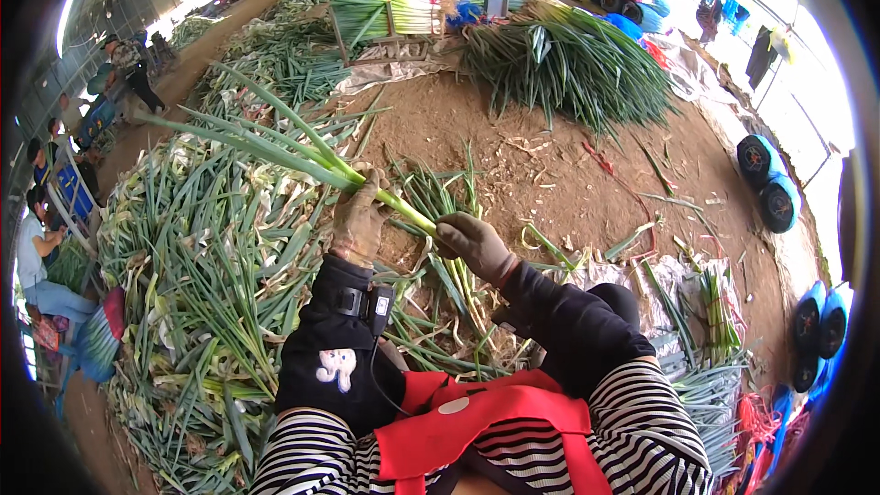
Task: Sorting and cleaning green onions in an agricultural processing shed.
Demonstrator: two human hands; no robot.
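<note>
One green onion, long axis running far left to near right: your left hand closed where leaves meet stalk, your right hand gripping its near end.

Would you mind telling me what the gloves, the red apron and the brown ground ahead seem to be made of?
Gloves: probably cloth, matt, snug and soil-stained, though any coating is unclear.
Red apron: likely soft fabric, dull, draped in folds.
Brown ground: apparently packed earth, dry and matt, judging by its dusty surface.
</note>
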